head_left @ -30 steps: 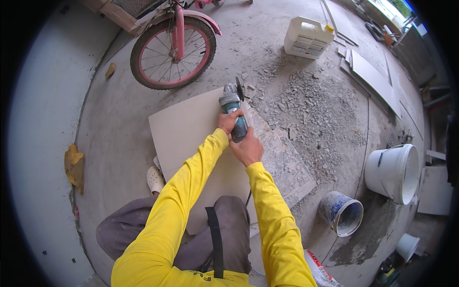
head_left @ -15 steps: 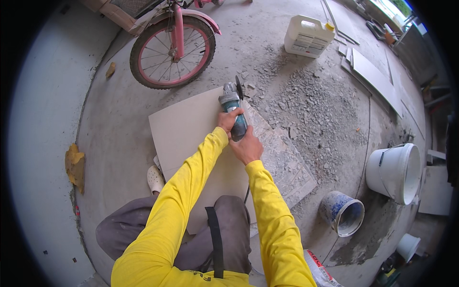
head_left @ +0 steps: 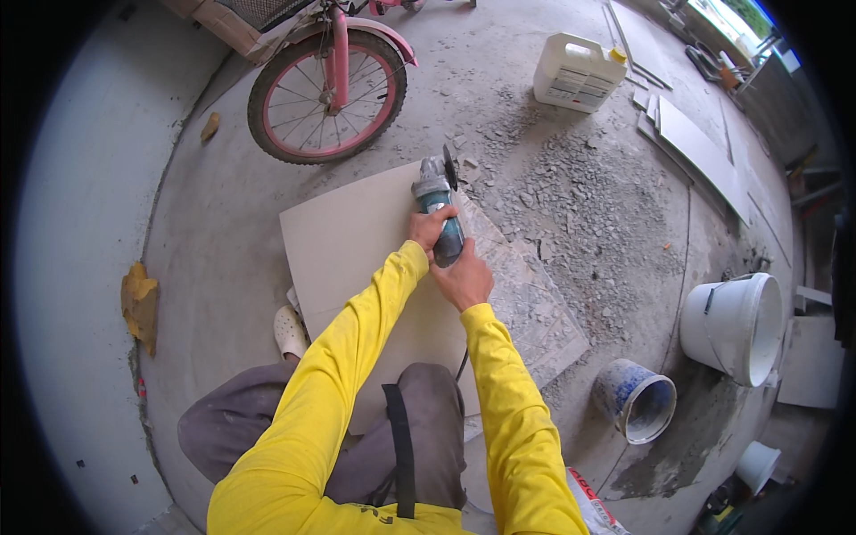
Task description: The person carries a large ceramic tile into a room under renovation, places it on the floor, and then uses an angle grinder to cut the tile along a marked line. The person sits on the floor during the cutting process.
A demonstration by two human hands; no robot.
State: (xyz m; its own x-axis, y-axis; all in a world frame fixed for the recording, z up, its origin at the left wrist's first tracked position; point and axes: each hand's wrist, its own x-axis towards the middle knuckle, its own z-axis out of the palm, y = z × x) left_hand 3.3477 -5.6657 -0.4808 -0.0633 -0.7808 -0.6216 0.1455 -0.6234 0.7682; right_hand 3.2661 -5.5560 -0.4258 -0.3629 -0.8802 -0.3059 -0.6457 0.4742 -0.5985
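Note:
An angle grinder (head_left: 440, 198) with a teal body and grey metal head is held in both my hands over the right edge of a large beige tile (head_left: 352, 236). Its dark cutting disc (head_left: 450, 167) stands on edge by the tile's far right corner; I cannot tell whether it touches. My left hand (head_left: 430, 228) wraps the body just behind the head. Around the rear end closes my right hand (head_left: 465, 278). A dusty, scored slab (head_left: 535, 312) lies under the tile and sticks out to its right. A dark cord (head_left: 462, 364) runs back toward my legs.
Ahead stands a pink bicycle wheel (head_left: 326, 96). Grey rubble (head_left: 571, 201) spreads right of the tile, with a white jerrycan (head_left: 580, 73) beyond it. A blue-stained bucket (head_left: 635, 401) and a larger white bucket (head_left: 733, 328) lie at the right. Flat panels (head_left: 700, 152) rest farther back.
The view has shifted slightly. Both hands keep their hold on the angle grinder, which stays at about the same place by the tile's edge.

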